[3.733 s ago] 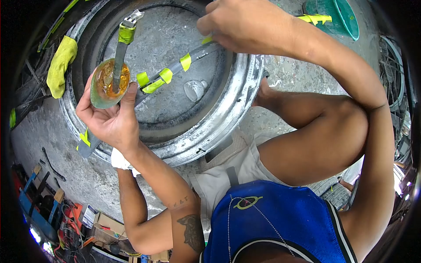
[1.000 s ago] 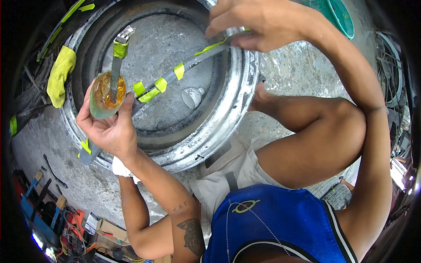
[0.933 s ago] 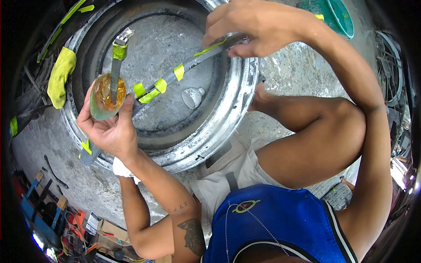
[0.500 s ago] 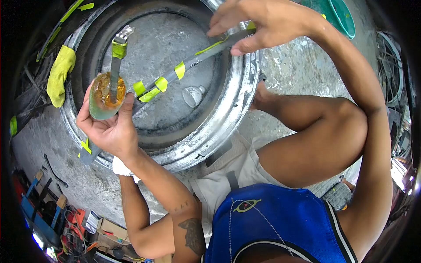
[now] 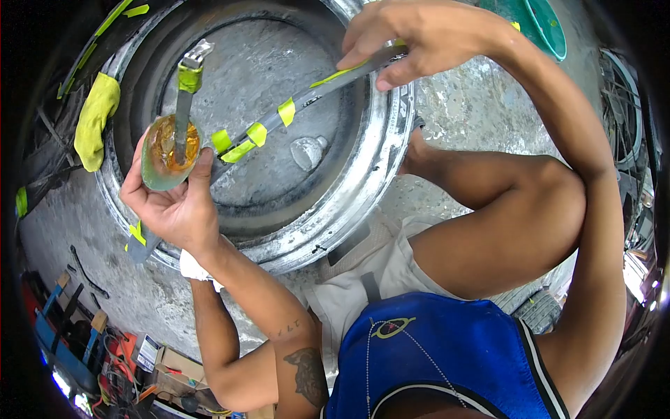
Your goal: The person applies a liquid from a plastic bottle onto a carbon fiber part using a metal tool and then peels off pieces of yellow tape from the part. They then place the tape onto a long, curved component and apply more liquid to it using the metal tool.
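Observation:
My left hand [image 5: 174, 209] is wrapped round a small greenish cup [image 5: 159, 176] with amber, glossy material inside. A flat metal tool [image 5: 183, 115] with yellow-green tape near its top stands in the cup. A long dark strip [image 5: 303, 101] with several yellow-green tape pieces lies slantwise across a round metal rim [image 5: 380, 164]. At the strip's upper right end is my right hand [image 5: 398, 59], its fingers curved over the strip, thumb and fingers apart. Whether its fingertips press on the strip is hard to tell.
A yellow cloth [image 5: 96, 122] hangs at the rim's left edge. Inside the rim lies a small clear piece [image 5: 307, 152]. A green basin [image 5: 548, 31] is at the upper right. Tools and boxes [image 5: 171, 370] crowd the lower left.
My right hand has shifted slightly right, and its fingers have come down closer to the strip. My left hand, the cup and the tool have barely moved.

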`<state>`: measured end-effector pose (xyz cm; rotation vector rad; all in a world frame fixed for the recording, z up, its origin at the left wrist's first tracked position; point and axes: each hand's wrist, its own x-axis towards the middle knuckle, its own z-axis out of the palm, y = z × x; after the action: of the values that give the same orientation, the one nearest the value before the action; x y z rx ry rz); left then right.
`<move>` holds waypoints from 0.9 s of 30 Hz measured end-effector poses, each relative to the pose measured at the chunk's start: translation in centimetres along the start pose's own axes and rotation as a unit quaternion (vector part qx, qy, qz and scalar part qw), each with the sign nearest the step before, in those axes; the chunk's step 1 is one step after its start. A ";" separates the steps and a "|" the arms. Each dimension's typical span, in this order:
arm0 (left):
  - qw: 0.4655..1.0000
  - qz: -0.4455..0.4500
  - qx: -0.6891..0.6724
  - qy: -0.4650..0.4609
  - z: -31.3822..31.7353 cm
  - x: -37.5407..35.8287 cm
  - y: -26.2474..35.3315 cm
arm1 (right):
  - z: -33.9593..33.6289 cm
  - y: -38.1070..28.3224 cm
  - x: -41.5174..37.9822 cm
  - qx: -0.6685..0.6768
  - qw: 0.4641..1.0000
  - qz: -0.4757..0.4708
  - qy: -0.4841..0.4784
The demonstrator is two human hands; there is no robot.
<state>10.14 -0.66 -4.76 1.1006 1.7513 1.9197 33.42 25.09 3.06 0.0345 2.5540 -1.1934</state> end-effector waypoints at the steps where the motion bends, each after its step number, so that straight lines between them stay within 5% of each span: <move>1: 1.000 0.009 0.003 -0.004 0.0 0.0 -0.1 | -0.2 -0.1 -0.1 -0.066 0.998 -0.006 0.006; 8: 1.000 -0.002 -0.010 0.000 0.4 0.5 0.0 | 1.1 -1.3 1.9 -0.054 0.993 0.011 0.104; 13: 1.000 -0.008 -0.010 -0.007 0.0 0.5 -0.3 | 1.6 0.0 3.2 -0.089 0.979 -0.098 0.154; 22: 1.000 -0.016 0.003 -0.009 0.3 0.8 0.0 | 1.2 -1.6 2.6 -0.067 0.989 -0.017 0.130; 27: 1.000 -0.006 0.002 -0.012 0.2 0.7 -0.4 | 1.5 -0.6 2.9 -0.022 0.995 -0.048 0.087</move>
<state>9.70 0.03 -4.88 1.1086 1.7461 1.8884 30.96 23.28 1.74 0.0060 2.7609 -1.2163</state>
